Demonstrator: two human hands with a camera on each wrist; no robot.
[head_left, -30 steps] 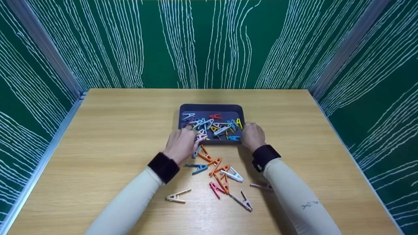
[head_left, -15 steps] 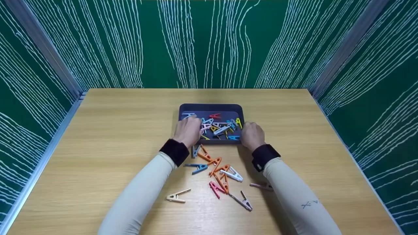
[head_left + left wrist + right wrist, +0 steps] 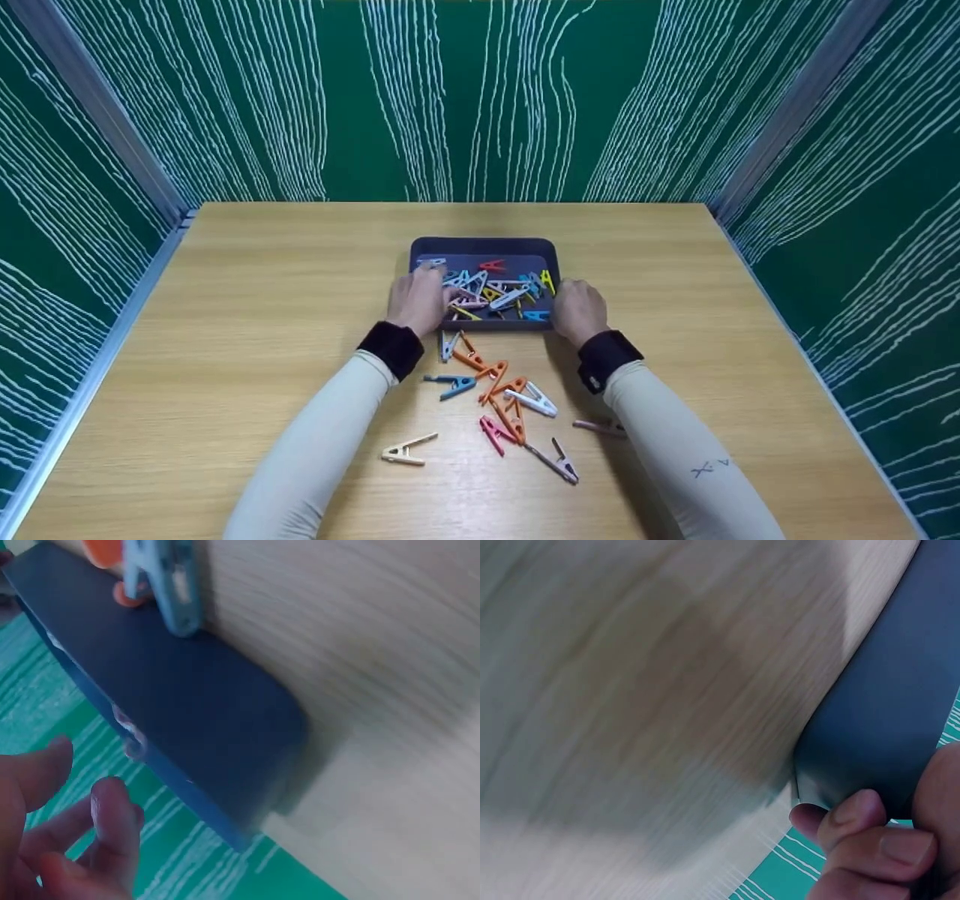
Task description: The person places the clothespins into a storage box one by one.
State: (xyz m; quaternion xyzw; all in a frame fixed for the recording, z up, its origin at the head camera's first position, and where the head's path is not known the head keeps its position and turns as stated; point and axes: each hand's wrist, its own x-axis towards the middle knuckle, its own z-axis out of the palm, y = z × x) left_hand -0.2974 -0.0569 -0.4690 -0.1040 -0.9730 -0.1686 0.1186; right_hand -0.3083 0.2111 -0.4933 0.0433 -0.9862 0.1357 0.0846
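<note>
A dark tray (image 3: 484, 246) in the head view holds a jumble of colourful clothespins, among them a red clothespin (image 3: 492, 265), a yellow clothespin (image 3: 547, 281) and a blue clothespin (image 3: 536, 316). Over the tray's left side is my left hand (image 3: 418, 300). Its thumb and fingers (image 3: 112, 821) are apart in the left wrist view, with nothing between them. Near the hand, a pink clothespin (image 3: 471, 304) lies inside the tray. At the front right corner my right hand (image 3: 580, 311) grips the tray wall, fingers (image 3: 881, 851) curled against it in the right wrist view.
In front of the tray lie several orange clothespins (image 3: 491, 371), a blue clothespin (image 3: 454, 385), a white clothespin (image 3: 534, 400) and a beige clothespin (image 3: 407, 450). A light purple clothespin (image 3: 596, 428) is partly under the right forearm. Green walls bound the wooden table (image 3: 262, 300).
My left hand carried the pink clothespin from the front left corner in over the tray, let it go there, and drew back slightly left with spread fingers. The right hand stays put.
</note>
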